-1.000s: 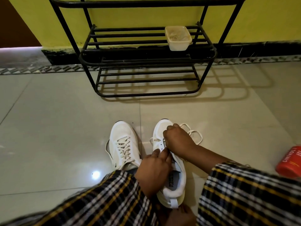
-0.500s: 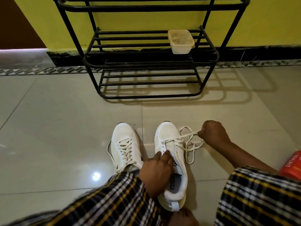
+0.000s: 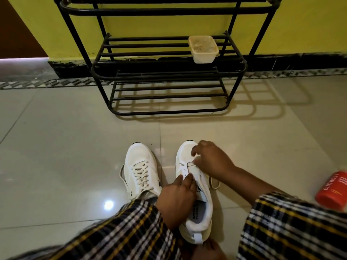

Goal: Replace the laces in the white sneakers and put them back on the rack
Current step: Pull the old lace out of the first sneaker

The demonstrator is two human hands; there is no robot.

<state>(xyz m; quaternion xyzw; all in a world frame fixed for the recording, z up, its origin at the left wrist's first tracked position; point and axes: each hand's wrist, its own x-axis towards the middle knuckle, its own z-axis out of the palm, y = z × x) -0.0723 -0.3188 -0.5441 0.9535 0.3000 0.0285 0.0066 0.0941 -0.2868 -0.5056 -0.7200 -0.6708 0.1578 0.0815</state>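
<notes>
Two white sneakers stand side by side on the tiled floor in front of me. The left sneaker (image 3: pixel 139 169) is fully laced with a cream lace. My left hand (image 3: pixel 176 199) grips the left eyelet edge of the right sneaker (image 3: pixel 203 209), whose insole shows. My right hand (image 3: pixel 212 160) lies over that shoe's front, its fingertips pinching the cream lace (image 3: pixel 214 182) at the lowest eyelets. A loop of that lace trails on the floor to the shoe's right. The black metal shoe rack (image 3: pixel 169 72) stands beyond, against the yellow wall.
A cream plastic container (image 3: pixel 203 48) sits on the rack's middle shelf, right side. A red canister (image 3: pixel 333 190) lies on the floor at far right. My plaid sleeves fill the bottom of the view. Bare tiles lie between the shoes and the rack.
My right hand, which had drawn the lace out to the right, has come back over the front of the right sneaker. My left hand stays on the shoe.
</notes>
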